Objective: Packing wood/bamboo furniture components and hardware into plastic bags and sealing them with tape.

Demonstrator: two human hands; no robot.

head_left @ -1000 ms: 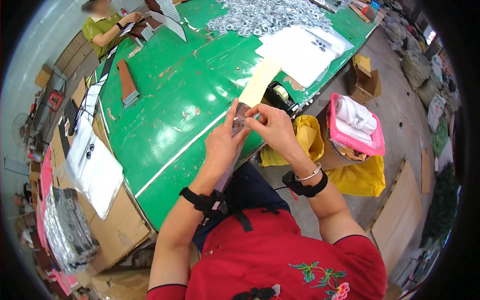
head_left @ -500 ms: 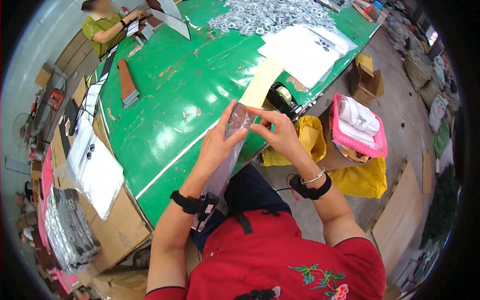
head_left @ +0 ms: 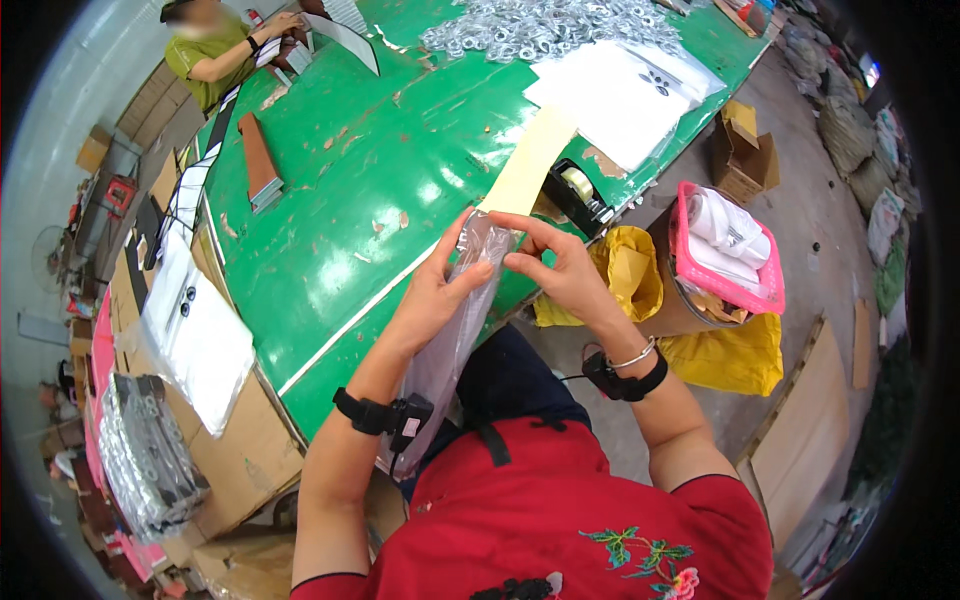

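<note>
A long clear plastic bag (head_left: 445, 345) hangs down from between my hands over the table's near edge toward my lap. My left hand (head_left: 440, 285) is closed on the bag's upper left side, thumb in front. On the other side, my right hand (head_left: 555, 265) pinches the bag's upper right edge, its index finger reaching across the top. What lies inside the bag's upper end is hard to make out. A pale yellow strip (head_left: 525, 170) lies flat on the table just beyond my fingertips. Right of the strip stands a black tape dispenser (head_left: 578, 192).
On the green table (head_left: 340, 210) are a pile of small bagged rings (head_left: 550, 28), white plastic bags (head_left: 615, 100) and a brown strip bundle (head_left: 260, 160). A pink basket (head_left: 735, 290) tops a bin at right. Another person (head_left: 215, 55) works at the far left.
The dark piece seen between my fingers at the bag's top now shows less, and the clear film spreads wider there. My hands have barely moved. The whole view has shifted slightly.
</note>
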